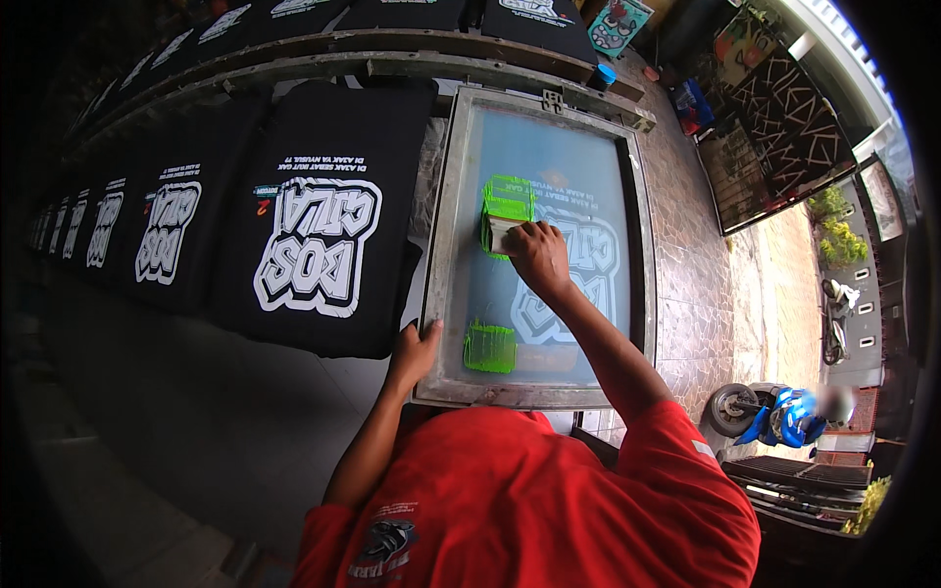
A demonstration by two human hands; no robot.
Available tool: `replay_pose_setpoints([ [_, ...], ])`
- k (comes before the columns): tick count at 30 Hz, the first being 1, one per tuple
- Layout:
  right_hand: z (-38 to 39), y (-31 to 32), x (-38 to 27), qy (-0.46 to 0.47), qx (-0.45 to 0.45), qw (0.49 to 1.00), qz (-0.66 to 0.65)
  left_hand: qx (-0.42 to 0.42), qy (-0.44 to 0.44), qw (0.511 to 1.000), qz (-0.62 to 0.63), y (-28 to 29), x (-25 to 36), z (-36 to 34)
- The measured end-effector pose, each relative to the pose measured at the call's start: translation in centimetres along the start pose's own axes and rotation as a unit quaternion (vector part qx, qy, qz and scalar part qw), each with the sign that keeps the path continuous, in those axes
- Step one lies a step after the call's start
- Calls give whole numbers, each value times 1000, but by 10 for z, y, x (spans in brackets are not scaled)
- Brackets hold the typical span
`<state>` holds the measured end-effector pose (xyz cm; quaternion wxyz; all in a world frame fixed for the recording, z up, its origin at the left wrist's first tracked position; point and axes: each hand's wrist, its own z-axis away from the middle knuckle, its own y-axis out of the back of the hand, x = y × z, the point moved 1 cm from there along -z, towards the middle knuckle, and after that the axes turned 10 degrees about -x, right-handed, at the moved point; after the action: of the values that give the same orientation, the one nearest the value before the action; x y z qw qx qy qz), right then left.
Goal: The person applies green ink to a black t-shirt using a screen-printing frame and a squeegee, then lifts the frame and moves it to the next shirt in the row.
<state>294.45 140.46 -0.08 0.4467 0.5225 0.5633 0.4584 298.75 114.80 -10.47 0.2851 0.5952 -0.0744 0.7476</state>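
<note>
A screen printing frame (446,245) with pale blue mesh lies before me, lettering showing faintly through the mesh. My right hand (537,257) is closed on a small squeegee (501,235) over the upper middle of the mesh. Bright green ink (509,199) lies in a patch just beyond the squeegee, and a second green patch (489,348) sits near the frame's close end. My left hand (419,350) grips the frame's left edge near the close corner. To the left, a black T-shirt (323,127) with white printed lettering lies flat.
More printed black shirts (169,225) run in a row to the left, with another row beyond a metal rail (392,64). A blue-lidded container (602,76) stands past the frame's far right corner. A blue motorcycle (779,416) is parked on the right, beside a tiled floor (686,294).
</note>
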Motion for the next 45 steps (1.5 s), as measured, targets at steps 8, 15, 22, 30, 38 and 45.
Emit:
replay_pose_setpoints([
  [8,-53,48,29,-9,-73,997,-16,-47,18,999,3,5,9,-1],
  [15,-41,-4,25,-24,-38,998,41,-25,-9,1000,11,0,-6,-4],
  [22,-9,54,-11,-36,-195,980,-29,-35,24,999,-7,5,-2,-3],
  [30,-52,22,41,-40,-56,997,32,-50,10,999,-2,4,9,-3],
  [38,1,30,-3,-17,-142,990,-1,-12,-7,1000,23,2,-2,-4],
  [45,-68,34,45,-18,-67,997,16,-21,-30,999,0,-1,-7,-6],
])
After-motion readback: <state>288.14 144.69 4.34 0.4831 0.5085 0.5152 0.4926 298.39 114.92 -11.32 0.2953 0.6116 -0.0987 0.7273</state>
